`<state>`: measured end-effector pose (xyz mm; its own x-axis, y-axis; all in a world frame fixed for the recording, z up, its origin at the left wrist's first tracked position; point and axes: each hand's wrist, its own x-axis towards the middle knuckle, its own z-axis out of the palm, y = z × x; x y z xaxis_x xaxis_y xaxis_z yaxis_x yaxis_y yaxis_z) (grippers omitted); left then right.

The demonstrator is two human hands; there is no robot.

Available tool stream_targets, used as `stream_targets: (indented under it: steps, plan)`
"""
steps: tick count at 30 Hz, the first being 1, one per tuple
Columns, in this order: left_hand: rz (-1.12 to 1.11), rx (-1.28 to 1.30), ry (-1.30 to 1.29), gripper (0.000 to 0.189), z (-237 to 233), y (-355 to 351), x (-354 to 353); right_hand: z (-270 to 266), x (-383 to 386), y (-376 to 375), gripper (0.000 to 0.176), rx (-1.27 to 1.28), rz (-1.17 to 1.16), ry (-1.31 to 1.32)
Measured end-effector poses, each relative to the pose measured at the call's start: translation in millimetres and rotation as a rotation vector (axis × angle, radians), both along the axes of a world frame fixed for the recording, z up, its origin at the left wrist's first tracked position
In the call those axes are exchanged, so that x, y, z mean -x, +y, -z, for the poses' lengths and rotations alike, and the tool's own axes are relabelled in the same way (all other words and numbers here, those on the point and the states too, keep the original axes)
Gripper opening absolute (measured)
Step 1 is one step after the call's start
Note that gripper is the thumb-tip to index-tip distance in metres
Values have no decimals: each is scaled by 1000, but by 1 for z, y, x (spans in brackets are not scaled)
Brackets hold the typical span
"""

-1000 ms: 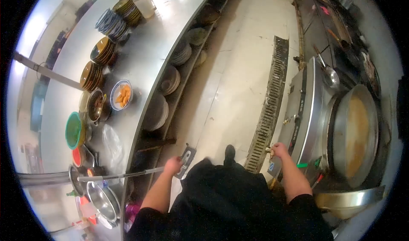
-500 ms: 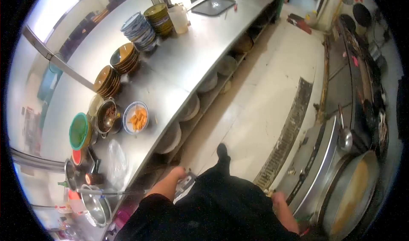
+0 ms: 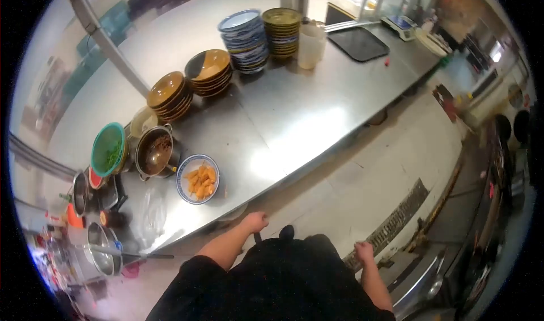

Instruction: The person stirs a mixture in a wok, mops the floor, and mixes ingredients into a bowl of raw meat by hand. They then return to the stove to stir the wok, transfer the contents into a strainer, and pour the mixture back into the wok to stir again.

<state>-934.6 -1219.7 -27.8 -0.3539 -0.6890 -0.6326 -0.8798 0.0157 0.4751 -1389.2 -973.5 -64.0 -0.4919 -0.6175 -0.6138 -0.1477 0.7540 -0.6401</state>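
Observation:
My left hand is closed beside the front edge of the steel counter; a small dark piece shows just below it, too unclear to name. My right hand hangs above the floor to the right of my body, fingers curled, and what it holds, if anything, is hidden. Nearest on the counter is a blue-rimmed white bowl of orange chunks. To its left sits a metal pot with dark food and a ladle. A green basin of chopped greens stands farther left.
Brown bowls, blue-patterned bowls and olive bowls stand stacked along the back. Beyond them are a plastic jug, a black tray and a scale. A long handle juts past the counter's left end. A floor grate lies right.
The view has swung toward the counter, and the wok at the right has left the picture. Both hands appear higher in view, my left one nearer the bowl of orange chunks.

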Motion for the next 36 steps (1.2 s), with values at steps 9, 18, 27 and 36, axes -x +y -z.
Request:
stream_targets:
  steps: [9,18,27,36]
  plan:
    - [-390,-29,-390,41,52,109,-147,-112,-8,-339,32,204,-628,58]
    - [-1518,-285,-113,36,-1,159,13,-258,-61,-670,40,762,-1084,385]
    - [-1552,-93,-220,44,-60,103,134,-303,-116,-890,54,1078,-1209,976]
    - [-1833,-152,-138,43,-42,152,205,-296,-164,-859,54,1061,-1045,1173]
